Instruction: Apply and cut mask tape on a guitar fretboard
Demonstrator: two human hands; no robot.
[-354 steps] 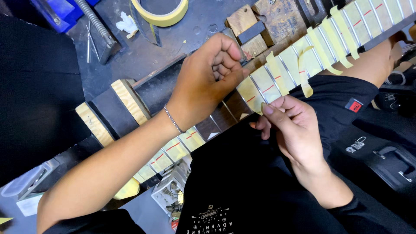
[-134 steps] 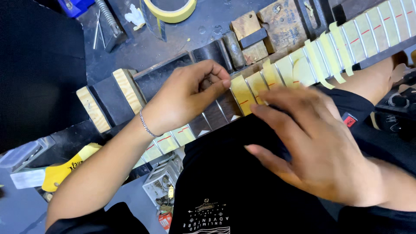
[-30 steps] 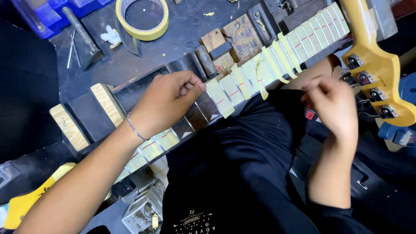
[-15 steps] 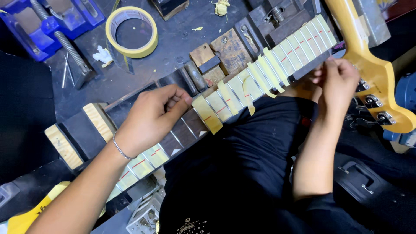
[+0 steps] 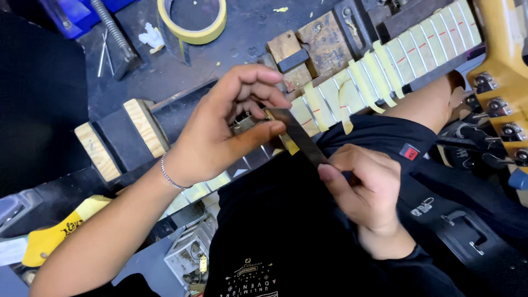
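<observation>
A: Guitar neck point(image 5: 385, 60) runs across the tabletop point(image 5: 242, 33) from about 8 o'clock up to 2 o'clock, its frets masked with pale yellow tape strips

B: And the hands?

A: Left hand point(image 5: 220, 132) is pinched on the neck near its middle, thumb and fingers pressing at one fret. Right hand point(image 5: 363, 192) is closed around the lower end of a thin dark metal file point(image 5: 297, 135), whose tip meets the left fingertips

B: What changed?

A: Half a second ago the right hand was up at 2 o'clock by the headstock point(image 5: 503, 66), empty as far as I could see. Now it has come back to the centre with the file in its grip, and the left hand has shifted slightly along the neck

B: Meaning?

A: I judge the taping is done for this stretch and work on the exposed fret is starting. The tape roll point(image 5: 192, 19) sits untouched at 11 o'clock, well apart
</observation>
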